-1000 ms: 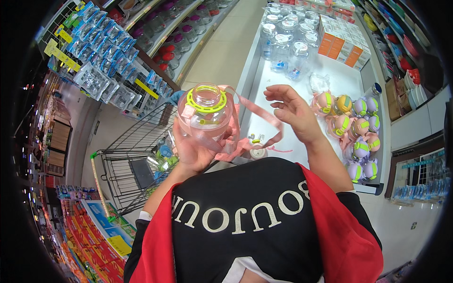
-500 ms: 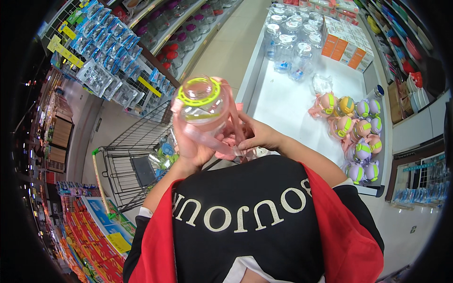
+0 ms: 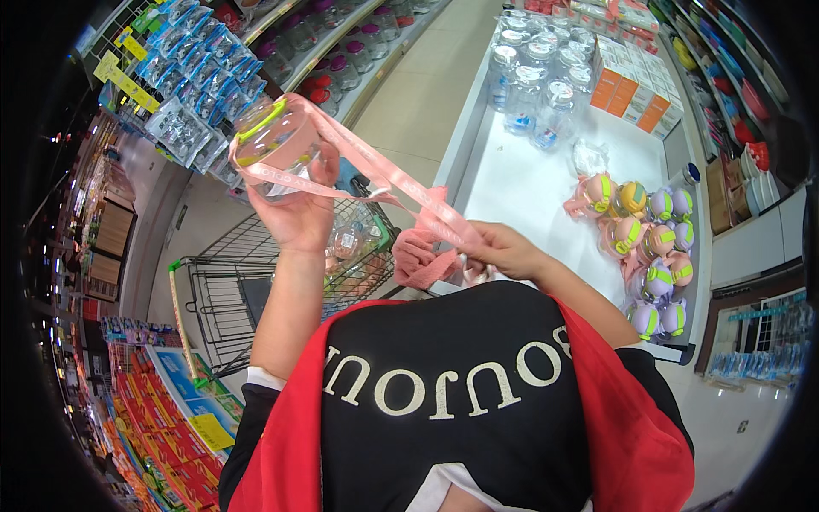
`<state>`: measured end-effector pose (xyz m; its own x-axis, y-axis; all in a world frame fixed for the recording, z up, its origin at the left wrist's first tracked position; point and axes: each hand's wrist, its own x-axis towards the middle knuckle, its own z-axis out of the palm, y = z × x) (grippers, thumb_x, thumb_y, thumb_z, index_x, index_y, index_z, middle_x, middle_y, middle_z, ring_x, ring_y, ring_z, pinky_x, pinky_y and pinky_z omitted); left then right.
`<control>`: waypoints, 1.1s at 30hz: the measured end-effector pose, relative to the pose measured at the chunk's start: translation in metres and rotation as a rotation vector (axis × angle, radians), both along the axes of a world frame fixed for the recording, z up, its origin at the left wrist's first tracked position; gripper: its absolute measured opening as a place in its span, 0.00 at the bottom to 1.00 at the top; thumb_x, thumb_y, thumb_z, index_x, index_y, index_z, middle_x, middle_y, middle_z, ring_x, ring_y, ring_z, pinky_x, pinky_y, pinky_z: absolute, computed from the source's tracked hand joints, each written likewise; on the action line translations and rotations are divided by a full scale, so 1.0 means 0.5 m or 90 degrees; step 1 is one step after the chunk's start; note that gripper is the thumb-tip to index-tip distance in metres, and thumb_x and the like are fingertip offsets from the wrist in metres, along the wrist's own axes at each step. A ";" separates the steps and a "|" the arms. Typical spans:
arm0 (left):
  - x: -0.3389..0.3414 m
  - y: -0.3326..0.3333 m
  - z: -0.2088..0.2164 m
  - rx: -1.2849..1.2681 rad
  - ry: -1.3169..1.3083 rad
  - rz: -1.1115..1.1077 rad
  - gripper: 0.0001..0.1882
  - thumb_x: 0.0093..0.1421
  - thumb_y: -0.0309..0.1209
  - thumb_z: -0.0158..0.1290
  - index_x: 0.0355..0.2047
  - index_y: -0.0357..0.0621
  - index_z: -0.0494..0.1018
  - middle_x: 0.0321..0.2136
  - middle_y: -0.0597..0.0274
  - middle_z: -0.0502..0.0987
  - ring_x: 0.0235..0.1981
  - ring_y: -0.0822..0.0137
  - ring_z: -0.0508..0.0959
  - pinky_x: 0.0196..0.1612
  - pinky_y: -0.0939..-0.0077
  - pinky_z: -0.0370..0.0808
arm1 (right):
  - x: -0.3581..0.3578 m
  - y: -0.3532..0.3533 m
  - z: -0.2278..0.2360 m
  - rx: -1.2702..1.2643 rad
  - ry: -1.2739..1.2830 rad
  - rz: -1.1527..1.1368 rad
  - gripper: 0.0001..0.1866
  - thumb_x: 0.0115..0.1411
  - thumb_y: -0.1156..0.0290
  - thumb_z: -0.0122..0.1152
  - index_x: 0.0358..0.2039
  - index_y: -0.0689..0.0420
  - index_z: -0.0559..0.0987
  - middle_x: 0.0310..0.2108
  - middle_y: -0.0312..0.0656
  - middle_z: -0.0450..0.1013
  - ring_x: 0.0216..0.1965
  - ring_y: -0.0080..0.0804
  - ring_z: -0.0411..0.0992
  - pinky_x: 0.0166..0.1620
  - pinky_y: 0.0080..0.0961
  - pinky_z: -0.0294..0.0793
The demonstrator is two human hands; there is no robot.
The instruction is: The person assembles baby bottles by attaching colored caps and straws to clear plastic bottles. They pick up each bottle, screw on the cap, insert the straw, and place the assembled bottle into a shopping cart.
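Observation:
A clear water bottle (image 3: pixel 281 158) with a yellow-green ring round its neck lies tilted in my left hand (image 3: pixel 294 215), whose fingers wrap its underside and right side. From it a long pink strap (image 3: pixel 363 158) stretches across to my right hand (image 3: pixel 503 249), which pinches the strap's far end. A crumpled pink cloth (image 3: pixel 420 256) hangs just left of my right hand, against the strap. Whether the right fingers also grip the cloth, I cannot tell.
Below my left hand stands a wire shopping cart (image 3: pixel 223 286) with goods inside. On the right, a white display table (image 3: pixel 503 200) carries several clear bottles (image 3: pixel 554 111), orange-and-white boxes (image 3: pixel 636 94) and round peach and purple lids (image 3: pixel 657 277). Blue hanging packs (image 3: pixel 200 64) occupy the upper left.
My left hand has carried the bottle away to the left and tipped it over. The right hand has shifted slightly right, and the strap now stretches between both hands.

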<state>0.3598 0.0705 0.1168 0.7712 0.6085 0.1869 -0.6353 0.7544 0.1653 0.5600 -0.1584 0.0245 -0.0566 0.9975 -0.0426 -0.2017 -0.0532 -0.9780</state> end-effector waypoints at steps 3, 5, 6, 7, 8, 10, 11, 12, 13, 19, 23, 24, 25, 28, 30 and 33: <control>-0.013 0.019 -0.011 0.032 0.054 0.114 0.40 0.57 0.56 0.52 0.64 0.51 0.57 0.59 0.50 0.62 0.54 0.38 0.66 0.50 0.52 0.79 | 0.036 -0.041 0.025 0.030 -0.082 -0.129 0.12 0.66 0.65 0.55 0.46 0.57 0.73 0.26 0.30 0.69 0.20 0.11 0.63 0.20 0.12 0.63; -0.017 0.026 -0.024 0.032 0.095 0.177 0.41 0.56 0.58 0.51 0.64 0.51 0.57 0.60 0.50 0.62 0.56 0.40 0.66 0.50 0.50 0.79 | 0.063 -0.073 0.058 0.014 -0.122 -0.165 0.12 0.65 0.67 0.55 0.47 0.57 0.73 0.24 0.28 0.68 0.17 0.09 0.60 0.17 0.10 0.58; -0.016 0.028 -0.031 0.091 0.129 0.207 0.42 0.56 0.58 0.51 0.64 0.50 0.56 0.60 0.48 0.61 0.56 0.41 0.67 0.52 0.50 0.78 | 0.076 -0.087 0.079 -0.002 -0.185 -0.207 0.10 0.65 0.70 0.55 0.46 0.57 0.75 0.26 0.28 0.68 0.21 0.10 0.61 0.23 0.12 0.61; -0.012 0.027 -0.038 0.147 0.171 0.243 0.42 0.57 0.59 0.51 0.64 0.48 0.56 0.60 0.45 0.61 0.56 0.42 0.68 0.53 0.49 0.77 | 0.090 -0.096 0.102 0.026 -0.241 -0.238 0.09 0.64 0.72 0.56 0.44 0.57 0.77 0.29 0.28 0.68 0.25 0.11 0.63 0.28 0.14 0.64; -0.009 0.024 -0.044 0.214 0.199 0.264 0.43 0.57 0.60 0.50 0.64 0.46 0.56 0.60 0.42 0.60 0.56 0.43 0.68 0.54 0.49 0.76 | 0.109 -0.102 0.130 0.104 -0.311 -0.273 0.08 0.63 0.73 0.57 0.42 0.57 0.78 0.31 0.30 0.69 0.29 0.13 0.65 0.32 0.15 0.65; 0.000 0.011 -0.056 0.221 0.325 0.154 0.43 0.58 0.63 0.45 0.65 0.49 0.55 0.62 0.47 0.60 0.59 0.47 0.67 0.56 0.45 0.72 | 0.132 -0.105 0.184 0.279 -0.382 -0.344 0.06 0.61 0.74 0.59 0.38 0.58 0.80 0.37 0.34 0.71 0.35 0.18 0.66 0.39 0.18 0.66; 0.003 0.003 -0.059 0.211 0.409 0.113 0.42 0.59 0.64 0.42 0.66 0.51 0.55 0.62 0.50 0.61 0.61 0.49 0.67 0.57 0.43 0.70 | 0.141 -0.111 0.215 0.364 -0.387 -0.383 0.05 0.61 0.75 0.60 0.37 0.58 0.81 0.41 0.37 0.72 0.38 0.21 0.66 0.42 0.20 0.65; 0.012 -0.012 -0.066 0.260 0.387 0.025 0.43 0.59 0.65 0.40 0.66 0.50 0.54 0.62 0.50 0.61 0.61 0.48 0.66 0.59 0.42 0.67 | 0.152 -0.107 0.244 0.449 -0.446 -0.397 0.05 0.60 0.74 0.61 0.36 0.58 0.81 0.43 0.39 0.72 0.39 0.23 0.66 0.43 0.21 0.65; 0.022 -0.030 -0.075 0.296 0.374 -0.048 0.44 0.59 0.66 0.39 0.66 0.48 0.54 0.62 0.50 0.61 0.61 0.47 0.66 0.60 0.41 0.65 | 0.161 -0.096 0.269 0.545 -0.515 -0.416 0.05 0.60 0.73 0.61 0.37 0.58 0.81 0.45 0.40 0.72 0.39 0.24 0.66 0.44 0.21 0.65; 0.043 -0.119 -0.100 0.279 0.489 -0.331 0.46 0.60 0.67 0.35 0.67 0.47 0.52 0.63 0.45 0.60 0.61 0.45 0.67 0.57 0.51 0.73 | 0.165 -0.013 0.363 0.602 -0.003 -0.218 0.12 0.68 0.68 0.50 0.46 0.61 0.75 0.55 0.43 0.68 0.28 0.14 0.61 0.32 0.13 0.66; 0.035 -0.145 -0.102 0.243 0.481 -0.456 0.47 0.59 0.69 0.34 0.67 0.46 0.51 0.62 0.41 0.60 0.59 0.36 0.67 0.53 0.43 0.75 | 0.139 0.043 0.371 0.532 0.266 -0.166 0.15 0.70 0.66 0.45 0.45 0.63 0.75 0.48 0.46 0.74 0.37 0.26 0.71 0.42 0.22 0.71; 0.032 -0.148 -0.103 0.218 0.457 -0.455 0.49 0.58 0.70 0.34 0.68 0.46 0.50 0.60 0.40 0.62 0.56 0.34 0.69 0.50 0.39 0.76 | 0.125 0.051 0.361 0.536 0.241 -0.230 0.15 0.70 0.66 0.45 0.43 0.63 0.76 0.44 0.47 0.76 0.39 0.30 0.74 0.45 0.26 0.73; 0.028 -0.149 -0.103 0.177 0.455 -0.445 0.49 0.58 0.70 0.33 0.67 0.47 0.50 0.60 0.40 0.63 0.54 0.35 0.71 0.47 0.43 0.78 | 0.107 0.058 0.347 0.511 0.232 -0.331 0.16 0.70 0.63 0.45 0.41 0.63 0.75 0.37 0.48 0.76 0.38 0.33 0.75 0.42 0.27 0.74; 0.023 -0.147 -0.106 0.066 0.341 -0.421 0.49 0.58 0.72 0.30 0.67 0.48 0.50 0.60 0.40 0.62 0.53 0.36 0.72 0.46 0.50 0.80 | 0.080 0.048 0.313 0.513 0.043 -0.210 0.19 0.71 0.61 0.42 0.39 0.65 0.74 0.35 0.51 0.75 0.33 0.35 0.73 0.36 0.28 0.72; 0.021 -0.146 -0.109 0.036 0.331 -0.399 0.49 0.58 0.72 0.29 0.67 0.47 0.50 0.61 0.40 0.61 0.54 0.37 0.71 0.49 0.48 0.78 | 0.063 0.039 0.287 0.483 0.181 -0.104 0.15 0.69 0.67 0.45 0.39 0.66 0.75 0.34 0.48 0.75 0.33 0.31 0.74 0.37 0.24 0.73; 0.023 -0.146 -0.113 0.061 0.315 -0.371 0.49 0.59 0.71 0.29 0.68 0.47 0.49 0.62 0.41 0.60 0.57 0.37 0.69 0.53 0.46 0.75 | 0.064 0.029 0.270 0.407 0.216 -0.087 0.09 0.65 0.73 0.52 0.38 0.64 0.78 0.35 0.42 0.76 0.35 0.26 0.75 0.40 0.22 0.74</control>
<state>0.3713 -0.0026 0.0603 0.9698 0.0762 -0.2318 0.0258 0.9126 0.4081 0.5921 -0.1437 0.1594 0.1634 0.8205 0.5478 -0.4631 0.5540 -0.6918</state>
